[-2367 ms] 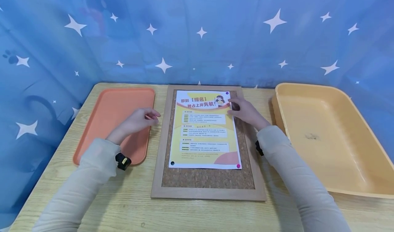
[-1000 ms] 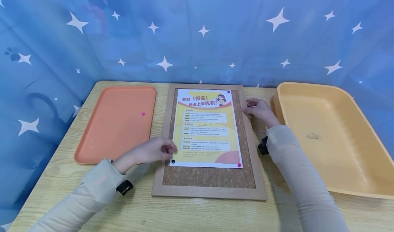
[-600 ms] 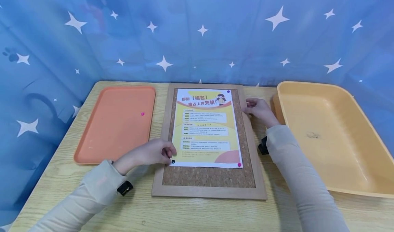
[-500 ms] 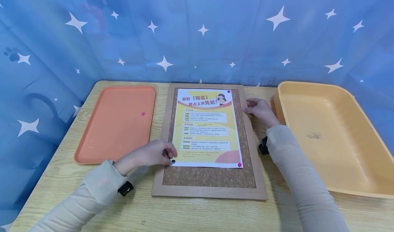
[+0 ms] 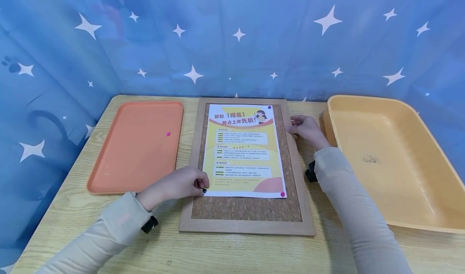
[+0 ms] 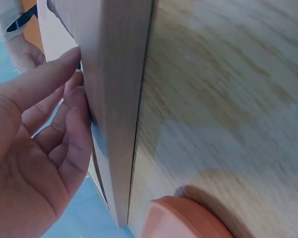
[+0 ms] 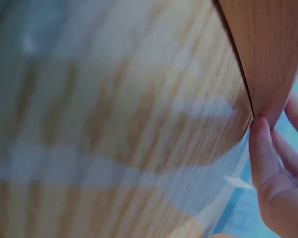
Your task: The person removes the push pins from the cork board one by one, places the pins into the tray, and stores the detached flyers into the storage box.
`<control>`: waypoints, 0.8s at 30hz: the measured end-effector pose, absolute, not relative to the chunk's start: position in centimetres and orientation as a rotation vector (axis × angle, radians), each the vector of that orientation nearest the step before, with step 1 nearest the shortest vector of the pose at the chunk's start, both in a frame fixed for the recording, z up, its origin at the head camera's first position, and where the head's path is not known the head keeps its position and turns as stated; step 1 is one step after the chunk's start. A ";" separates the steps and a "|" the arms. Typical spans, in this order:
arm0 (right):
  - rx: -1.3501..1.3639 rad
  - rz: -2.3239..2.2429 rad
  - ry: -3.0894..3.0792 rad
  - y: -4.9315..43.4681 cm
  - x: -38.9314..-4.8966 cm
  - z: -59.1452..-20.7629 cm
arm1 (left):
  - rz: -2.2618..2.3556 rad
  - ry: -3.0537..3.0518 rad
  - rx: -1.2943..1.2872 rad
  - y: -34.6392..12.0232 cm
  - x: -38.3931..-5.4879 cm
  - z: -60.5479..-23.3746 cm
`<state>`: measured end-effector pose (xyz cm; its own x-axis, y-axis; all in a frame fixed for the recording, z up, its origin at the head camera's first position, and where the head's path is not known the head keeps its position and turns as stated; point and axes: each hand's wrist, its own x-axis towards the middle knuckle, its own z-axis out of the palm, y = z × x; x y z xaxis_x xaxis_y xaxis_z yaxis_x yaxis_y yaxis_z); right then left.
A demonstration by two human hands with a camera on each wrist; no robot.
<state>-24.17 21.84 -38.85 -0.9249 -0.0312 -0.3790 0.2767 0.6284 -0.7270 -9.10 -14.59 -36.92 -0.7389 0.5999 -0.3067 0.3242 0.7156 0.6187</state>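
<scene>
A yellow and white printed poster (image 5: 239, 153) lies on a wood-framed corkboard (image 5: 247, 209). At its lower left corner my left hand (image 5: 179, 183) pinches a black push pin (image 5: 204, 191) between thumb and fingertips; in the left wrist view the fingers mostly hide the pin. My right hand (image 5: 308, 129) grips the board's right frame edge, and in the right wrist view the thumb and fingers (image 7: 263, 148) lie on either side of the wooden frame (image 7: 268, 54). A purple pin (image 5: 269, 107) sits in the poster's top right corner, a pink pin (image 5: 282, 194) in its bottom right.
An orange tray (image 5: 127, 153) with one pink pin (image 5: 168, 134) on it lies left of the board. To the right stands a deep yellow tub (image 5: 392, 165). Behind the wooden table (image 5: 218, 254) hangs a blue curtain (image 5: 218, 52) with white stars.
My left hand has moved from over the tray to the poster's lower left corner and taken hold of the black pin. A pink pin now shows on the tray. My right hand shifted to the frame.
</scene>
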 end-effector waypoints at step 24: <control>0.219 -1.239 2.496 21.8 -23.9 -39.0 | 0.688 2.500 0.702 -14.4 -8.5 -36.8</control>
